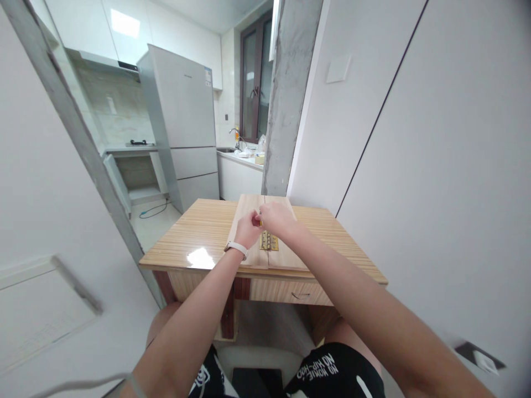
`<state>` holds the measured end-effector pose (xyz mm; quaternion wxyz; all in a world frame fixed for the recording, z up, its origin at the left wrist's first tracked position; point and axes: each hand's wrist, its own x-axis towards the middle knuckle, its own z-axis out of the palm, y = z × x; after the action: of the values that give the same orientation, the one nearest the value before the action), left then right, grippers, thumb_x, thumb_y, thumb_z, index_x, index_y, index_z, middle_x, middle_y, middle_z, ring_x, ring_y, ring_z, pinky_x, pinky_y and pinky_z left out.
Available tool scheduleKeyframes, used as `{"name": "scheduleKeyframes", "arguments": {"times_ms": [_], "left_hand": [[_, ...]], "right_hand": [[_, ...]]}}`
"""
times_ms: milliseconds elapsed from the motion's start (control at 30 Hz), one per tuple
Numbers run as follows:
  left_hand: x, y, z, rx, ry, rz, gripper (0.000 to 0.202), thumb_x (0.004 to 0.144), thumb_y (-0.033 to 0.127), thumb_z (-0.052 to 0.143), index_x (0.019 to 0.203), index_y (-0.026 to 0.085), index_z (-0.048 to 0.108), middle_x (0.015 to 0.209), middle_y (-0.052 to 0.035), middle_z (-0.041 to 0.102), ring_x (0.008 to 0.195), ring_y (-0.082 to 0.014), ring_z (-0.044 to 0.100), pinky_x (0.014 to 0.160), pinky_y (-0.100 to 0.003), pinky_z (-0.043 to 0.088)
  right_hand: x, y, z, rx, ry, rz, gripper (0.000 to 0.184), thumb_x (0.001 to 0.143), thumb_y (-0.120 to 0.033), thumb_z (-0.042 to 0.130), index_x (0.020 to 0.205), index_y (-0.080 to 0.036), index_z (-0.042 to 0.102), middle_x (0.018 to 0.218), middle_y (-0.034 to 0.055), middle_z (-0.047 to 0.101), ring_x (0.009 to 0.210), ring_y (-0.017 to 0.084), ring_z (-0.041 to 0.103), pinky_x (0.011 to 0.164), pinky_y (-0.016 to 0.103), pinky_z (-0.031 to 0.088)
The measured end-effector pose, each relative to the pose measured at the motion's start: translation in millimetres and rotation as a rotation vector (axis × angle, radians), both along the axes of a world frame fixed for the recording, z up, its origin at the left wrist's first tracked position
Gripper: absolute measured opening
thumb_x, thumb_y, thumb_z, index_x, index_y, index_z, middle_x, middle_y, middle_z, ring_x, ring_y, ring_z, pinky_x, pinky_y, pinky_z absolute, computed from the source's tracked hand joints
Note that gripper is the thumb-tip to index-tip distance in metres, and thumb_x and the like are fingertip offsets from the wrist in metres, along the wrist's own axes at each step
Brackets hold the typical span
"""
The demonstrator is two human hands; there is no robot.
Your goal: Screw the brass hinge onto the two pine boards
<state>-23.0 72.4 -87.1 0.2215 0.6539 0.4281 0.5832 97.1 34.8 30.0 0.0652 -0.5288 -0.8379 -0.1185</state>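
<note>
Laid across two boards (pixel 286 257) below frame centre, the hinge (pixel 269 241), likely light and stiff, is best held by its edges; the left hand (pixel 250 228) and right hand (pixel 277 216) are curled close, their grip hidden

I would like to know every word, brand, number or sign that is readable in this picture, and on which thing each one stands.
"NO HIP-HO", last letter unclear: right leg of the black shorts.
"NO", following word unclear: the line beside it.
Brand mark on the fridge: too small to read.
Sticker at its upper corner: too small to read.
</note>
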Motion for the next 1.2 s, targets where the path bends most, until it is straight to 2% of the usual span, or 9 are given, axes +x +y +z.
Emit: {"name": "scheduleKeyframes", "arguments": {"times_ms": [167, 300, 500, 567, 667, 767, 867, 1067, 1200], "left_hand": [[-6, 2, -0.3, -0.079, -0.148, -0.368, 0.045, 0.075, 0.019, 0.081, 0.116, 0.017, 0.063, 0.105, -0.0088, 0.074, 0.097, -0.0209, 0.071, 0.086, -0.034, 0.056], [-9, 5, -1.2, -0.127, -0.230, -0.542, 0.041, 0.082, 0.026, 0.079, 0.118, 0.016, 0.062, 0.112, -0.0119, 0.074, 0.109, -0.0232, 0.071, 0.100, -0.042, 0.054], [-10, 9, -4.7, -0.113, -0.159, -0.441, 0.035, 0.080, 0.028, 0.080, 0.109, 0.015, 0.066, 0.101, -0.0080, 0.075, 0.096, -0.0206, 0.072, 0.090, -0.038, 0.057], [-8, 6, -4.5, -0.087, -0.106, -0.367, 0.029, 0.081, 0.027, 0.078, 0.106, 0.016, 0.067, 0.095, -0.0063, 0.074, 0.089, -0.0191, 0.071, 0.083, -0.034, 0.057], [0, 0, -2.3, -0.035, -0.043, -0.256, 0.019, 0.079, 0.022, 0.077, 0.093, 0.017, 0.066, 0.085, -0.0027, 0.071, 0.079, -0.0163, 0.068, 0.074, -0.029, 0.054], [8, -6, 0.3, -0.017, -0.012, -0.140, 0.019, 0.075, 0.019, 0.077, 0.081, 0.019, 0.059, 0.075, 0.0008, 0.066, 0.070, -0.0140, 0.063, 0.066, -0.026, 0.050], [10, -7, 1.3, -0.018, 0.019, -0.081, 0.020, 0.073, 0.016, 0.076, 0.079, 0.019, 0.057, 0.073, 0.0013, 0.065, 0.068, -0.0139, 0.061, 0.066, -0.026, 0.049], [5, 2, -0.9, -0.087, -0.138, -0.486, 0.041, 0.081, 0.024, 0.077, 0.118, 0.016, 0.063, 0.113, -0.0117, 0.072, 0.103, -0.0219, 0.071, 0.097, -0.040, 0.054], [1, 8, -5.4, -0.126, -0.183, -0.586, 0.040, 0.081, 0.027, 0.078, 0.117, 0.014, 0.064, 0.113, -0.0133, 0.073, 0.107, -0.0239, 0.071, 0.103, -0.045, 0.052]], "right_hand": [[4, 7, 0.9, -0.049, 0.007, 0.093, 0.020, 0.090, -0.014, 0.060, 0.099, -0.015, 0.077, 0.103, 0.0128, 0.077, 0.095, 0.023, 0.071, 0.077, 0.027, 0.045], [15, 15, 1.0, -0.079, 0.037, 0.209, 0.017, 0.088, -0.012, 0.063, 0.098, -0.014, 0.076, 0.102, 0.0099, 0.077, 0.097, 0.020, 0.069, 0.080, 0.025, 0.042], [24, 17, 1.3, -0.118, 0.070, 0.260, 0.024, 0.086, -0.014, 0.070, 0.110, -0.017, 0.072, 0.104, 0.0074, 0.076, 0.099, 0.019, 0.069, 0.081, 0.023, 0.043], [23, 14, 4.2, -0.066, 0.095, 0.183, 0.035, 0.087, -0.028, 0.074, 0.120, -0.015, 0.068, 0.111, 0.0119, 0.075, 0.104, 0.023, 0.069, 0.082, 0.026, 0.045], [17, 7, 7.4, -0.008, 0.076, -0.007, 0.037, 0.096, -0.045, 0.062, 0.110, -0.012, 0.072, 0.109, 0.0191, 0.075, 0.103, 0.028, 0.070, 0.081, 0.029, 0.047], [13, 3, 4.8, -0.021, 0.029, -0.074, 0.030, 0.099, -0.037, 0.056, 0.097, -0.013, 0.074, 0.101, 0.0198, 0.075, 0.097, 0.028, 0.071, 0.078, 0.030, 0.047], [13, 4, -1.2, -0.014, 0.023, -0.013, 0.018, 0.095, -0.026, 0.058, 0.099, -0.015, 0.072, 0.100, 0.0158, 0.075, 0.095, 0.025, 0.071, 0.076, 0.029, 0.046], [22, 9, -3.6, -0.039, 0.022, 0.222, 0.014, 0.088, -0.014, 0.062, 0.099, -0.016, 0.069, 0.101, 0.0087, 0.074, 0.093, 0.019, 0.066, 0.076, 0.026, 0.040], [25, 8, -1.9, -0.069, 0.038, 0.288, 0.014, 0.088, -0.012, 0.060, 0.099, -0.016, 0.068, 0.104, 0.0081, 0.072, 0.094, 0.018, 0.065, 0.077, 0.025, 0.039]]}}
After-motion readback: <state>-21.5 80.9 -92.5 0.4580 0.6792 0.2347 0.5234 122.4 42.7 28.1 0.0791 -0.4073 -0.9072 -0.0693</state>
